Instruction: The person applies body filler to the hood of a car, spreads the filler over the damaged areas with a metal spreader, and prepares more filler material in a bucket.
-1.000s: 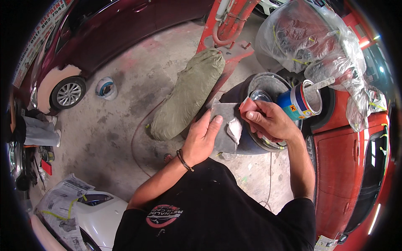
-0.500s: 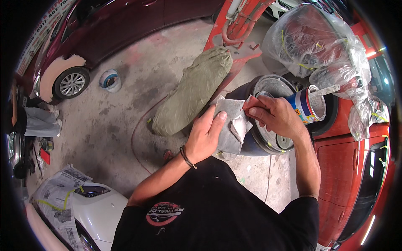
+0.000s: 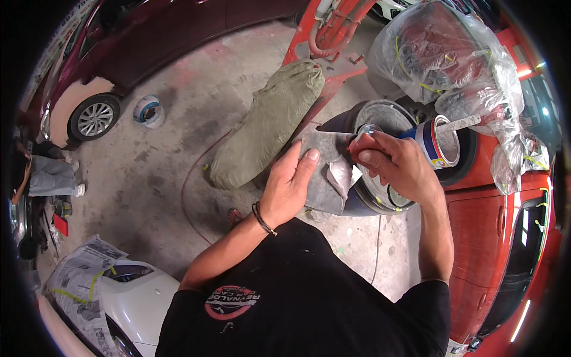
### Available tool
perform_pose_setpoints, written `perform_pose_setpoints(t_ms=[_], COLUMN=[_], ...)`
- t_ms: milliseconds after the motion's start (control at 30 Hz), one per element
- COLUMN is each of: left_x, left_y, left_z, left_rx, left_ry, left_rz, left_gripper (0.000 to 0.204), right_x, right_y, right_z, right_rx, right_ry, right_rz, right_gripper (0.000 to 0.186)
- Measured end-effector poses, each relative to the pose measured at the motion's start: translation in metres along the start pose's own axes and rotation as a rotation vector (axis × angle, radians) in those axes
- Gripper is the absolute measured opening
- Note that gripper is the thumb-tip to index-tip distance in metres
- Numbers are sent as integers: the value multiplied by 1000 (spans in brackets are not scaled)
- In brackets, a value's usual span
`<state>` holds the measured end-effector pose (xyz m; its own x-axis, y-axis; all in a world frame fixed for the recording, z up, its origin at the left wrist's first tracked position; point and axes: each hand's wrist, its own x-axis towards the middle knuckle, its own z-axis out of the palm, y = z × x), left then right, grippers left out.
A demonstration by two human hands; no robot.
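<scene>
The person's left hand (image 3: pixel 284 189) is closed on a thin, flat, grey square plate (image 3: pixel 326 153), thumb laid over its left edge, the fingers mostly hidden behind. The plate's face is dull and mottled, with paler smears and scuffs, and its upper edge runs fairly straight. A smooth, pale pinkish-grey mound of putty (image 3: pixel 339 178) sits toward its right edge, below the upper right corner, drawn out lengthwise and tapering at its lower end. The right hand (image 3: pixel 410 165) pinches a small red flat spreader (image 3: pixel 359 144) between thumb and fingers, at the plate's upper right corner; whether the two touch cannot be told. The plate is held in the air in front of the person's black T-shirt (image 3: pixel 309 291), and from above it overlaps the left side of a dark blue round drum (image 3: pixel 338 123). By the drum's right edge is a blue-and-white metal can (image 3: pixel 429 144), a pale flat stick (image 3: pixel 463 123) jutting from its mouth.
</scene>
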<state>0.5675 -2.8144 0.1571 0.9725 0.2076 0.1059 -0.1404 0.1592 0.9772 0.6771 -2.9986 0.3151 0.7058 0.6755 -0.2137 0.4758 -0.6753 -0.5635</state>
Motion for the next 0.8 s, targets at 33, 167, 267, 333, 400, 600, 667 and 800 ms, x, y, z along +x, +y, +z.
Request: perform_pose_setpoints(t_ms=[33, 167, 267, 333, 400, 600, 667, 800], left_x=[3, 5, 2, 1, 1, 3, 4, 2], left_y=[0, 7, 17, 22, 25, 17, 14, 15], left_z=[-2, -4, -4, -5, -6, -13, -15, -17], left_rx=[1, -49, -93, -112, -121, -101, -100, -88], left_ry=[14, 0, -8, -10, -24, -21, -16, -2], left_rz=[60, 78, 79, 79, 75, 71, 75, 69], left_gripper=[36, 38, 41, 41, 41, 40, 39, 36], right_x=[3, 5, 5, 5, 6, 10, 12, 13], right_y=[3, 10, 10, 7, 3, -6, -8, -13], right_z=[1, 2, -1, -2, -1, 1, 1, 0], right_rx=[-12, 109, 158, 171, 161, 115, 107, 69], right_ry=[-1, 0, -53, -61, -55, -32, -21, -19], right_rz=[2, 31, 37, 30, 32, 2, 8, 9], right_gripper=[24, 35, 41, 41, 41, 41, 40, 38])
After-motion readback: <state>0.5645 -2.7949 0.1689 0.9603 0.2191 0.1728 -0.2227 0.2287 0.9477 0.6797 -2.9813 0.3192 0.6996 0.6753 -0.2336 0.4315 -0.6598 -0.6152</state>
